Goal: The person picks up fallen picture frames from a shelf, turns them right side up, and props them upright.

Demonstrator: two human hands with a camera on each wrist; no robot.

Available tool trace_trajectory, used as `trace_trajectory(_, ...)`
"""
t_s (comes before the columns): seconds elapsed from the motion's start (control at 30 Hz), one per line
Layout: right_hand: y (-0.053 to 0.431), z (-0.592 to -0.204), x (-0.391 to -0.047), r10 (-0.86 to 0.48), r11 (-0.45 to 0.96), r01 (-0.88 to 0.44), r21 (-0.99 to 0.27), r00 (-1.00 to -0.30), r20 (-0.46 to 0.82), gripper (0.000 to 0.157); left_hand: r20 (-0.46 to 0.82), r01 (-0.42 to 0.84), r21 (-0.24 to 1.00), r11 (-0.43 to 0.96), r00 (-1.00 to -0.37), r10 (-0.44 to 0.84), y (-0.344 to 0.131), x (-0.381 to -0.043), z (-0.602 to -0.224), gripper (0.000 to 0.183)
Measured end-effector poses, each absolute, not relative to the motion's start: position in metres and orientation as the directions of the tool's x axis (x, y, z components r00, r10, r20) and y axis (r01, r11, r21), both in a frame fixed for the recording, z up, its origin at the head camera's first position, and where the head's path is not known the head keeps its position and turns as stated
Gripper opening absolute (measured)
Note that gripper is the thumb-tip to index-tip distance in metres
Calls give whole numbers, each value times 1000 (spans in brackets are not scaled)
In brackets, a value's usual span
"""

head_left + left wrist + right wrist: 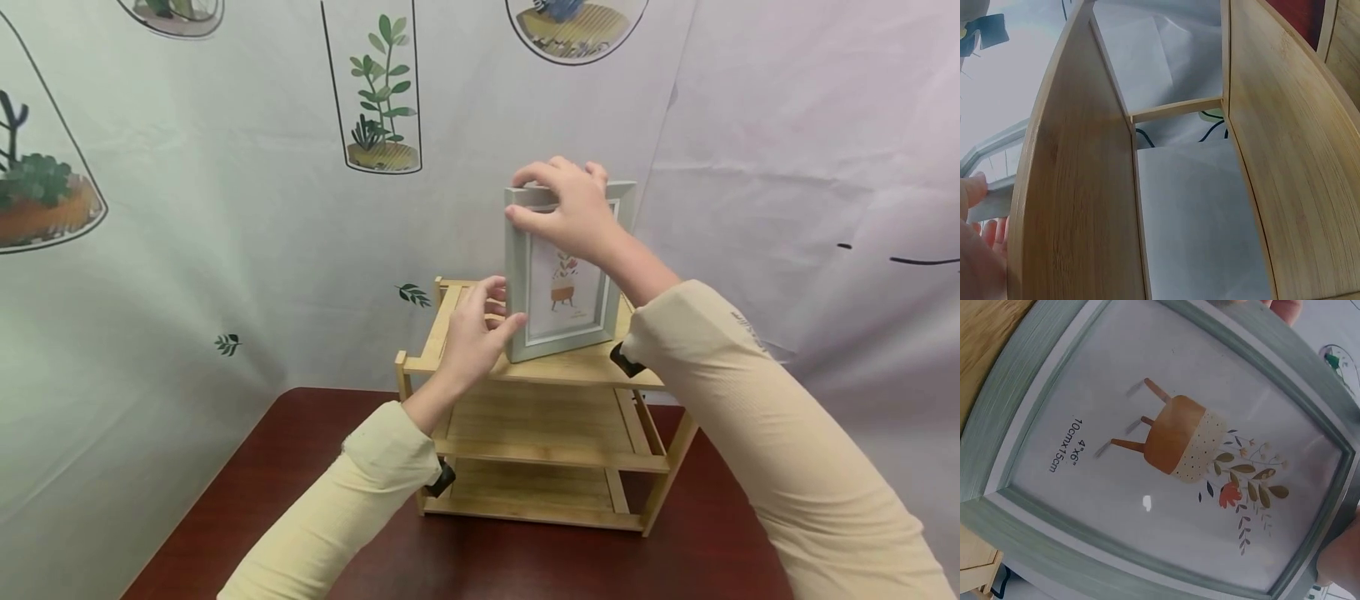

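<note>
A pale green picture frame point(566, 287) stands upright, slightly turned, on the top board of a wooden three-tier shelf point(547, 417). Behind its glass is a print of a flowering plant in a legged pot, filling most of the right wrist view point(1175, 444). My right hand point(573, 208) grips the frame's top left corner from above, thumb in front and fingers over the top edge. Lower down, my left hand point(476, 333) holds the left side near the bottom, thumb at the front edge. The left wrist view shows this hand point(982, 250) only partly, beside the shelf boards.
The shelf rests on a dark red table point(322, 467) close to a pale cloth backdrop point(247, 167) printed with potted plants. Its two lower boards lie beneath the top one. A black wrist strap piece point(626, 360) shows under the right sleeve.
</note>
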State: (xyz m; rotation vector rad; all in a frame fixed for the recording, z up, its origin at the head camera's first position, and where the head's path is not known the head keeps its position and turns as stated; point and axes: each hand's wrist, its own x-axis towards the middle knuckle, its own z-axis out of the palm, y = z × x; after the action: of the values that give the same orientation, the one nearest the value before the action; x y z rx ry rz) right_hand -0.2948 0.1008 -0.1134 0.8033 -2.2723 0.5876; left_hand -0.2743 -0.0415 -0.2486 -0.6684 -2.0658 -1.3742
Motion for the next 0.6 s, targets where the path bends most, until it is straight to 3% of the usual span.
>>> trace_trajectory(0.23,107,-113,-296,-402,674,-711,-198,-579,710,32,708,693,637,339,-699,100,-47,-275,-249,28)
trace_trajectory(0.37,109,-112,-297,-407,660,-724,-201,-569,715,31,719,690,595,412,-686,110,-52,-277,-246,25)
trace_trajectory(0.6,111,-113,-296,-409,642,-735,-217,-568,715,30,602,616,551,563,-760,243,-57,-286,-245,31)
